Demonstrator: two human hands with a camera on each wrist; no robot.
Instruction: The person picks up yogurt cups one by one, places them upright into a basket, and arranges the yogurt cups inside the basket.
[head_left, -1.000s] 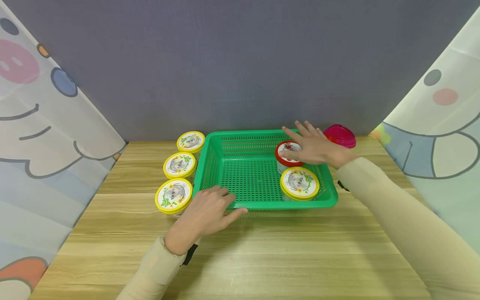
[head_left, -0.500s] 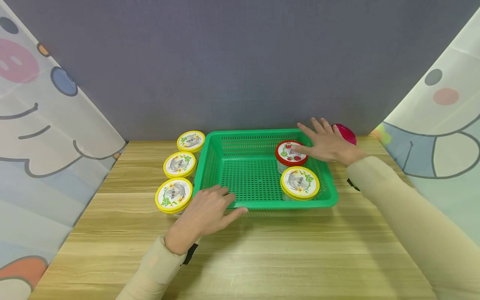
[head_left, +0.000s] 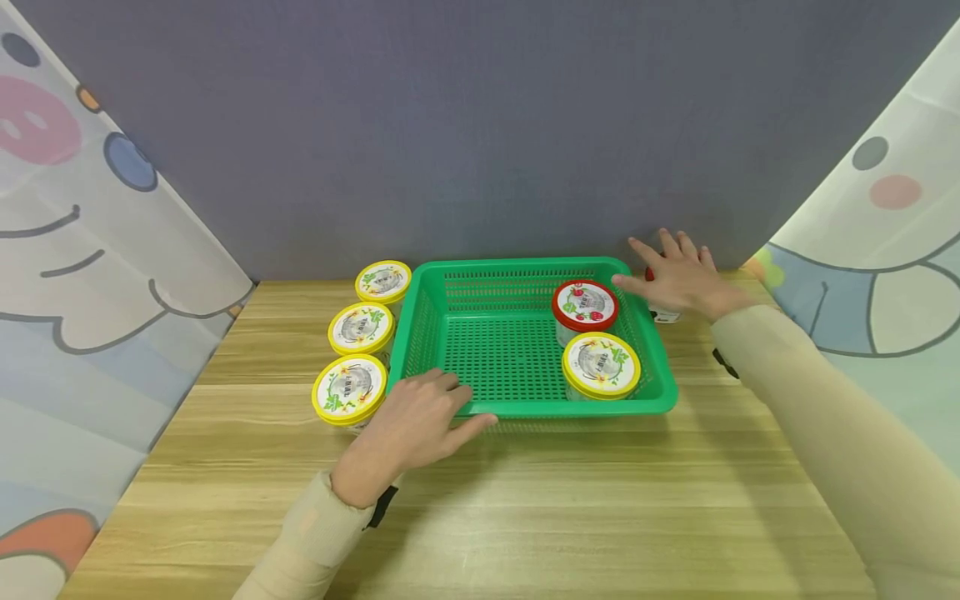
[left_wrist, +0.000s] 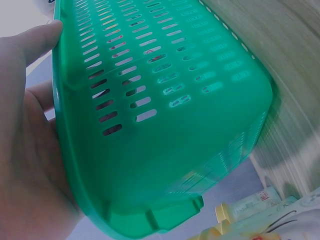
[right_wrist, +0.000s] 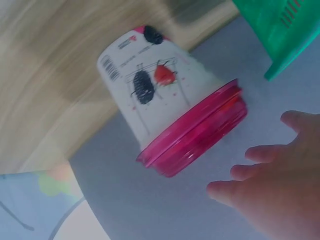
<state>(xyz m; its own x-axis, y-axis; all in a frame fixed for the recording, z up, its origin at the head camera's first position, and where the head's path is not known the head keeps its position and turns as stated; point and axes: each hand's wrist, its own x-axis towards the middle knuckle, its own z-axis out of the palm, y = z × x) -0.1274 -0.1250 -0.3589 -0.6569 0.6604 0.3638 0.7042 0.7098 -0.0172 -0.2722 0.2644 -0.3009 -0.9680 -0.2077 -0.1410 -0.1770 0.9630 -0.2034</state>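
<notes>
A green plastic basket stands on the table, and my left hand grips its front-left rim, fingers over the inside and thumb outside. Inside it, at the right end, sit a red-lidded tub and a yellow-lidded tub. My right hand hovers past the basket's back-right corner, fingers spread and holding nothing. Below it stands a white cup with printed berries and a clear pink lid; the hand mostly hides it in the head view. The right wrist view shows a gap between fingers and lid.
Several yellow-lidded tubs line the left side: a back one, a middle one and a front one. A grey panel rises behind the wooden table. Cartoon-printed curtains hang at both sides.
My right hand has moved right, from above the red-lidded tub to above the pink-lidded cup, fingers spread throughout. The left hand and basket have stayed in place.
</notes>
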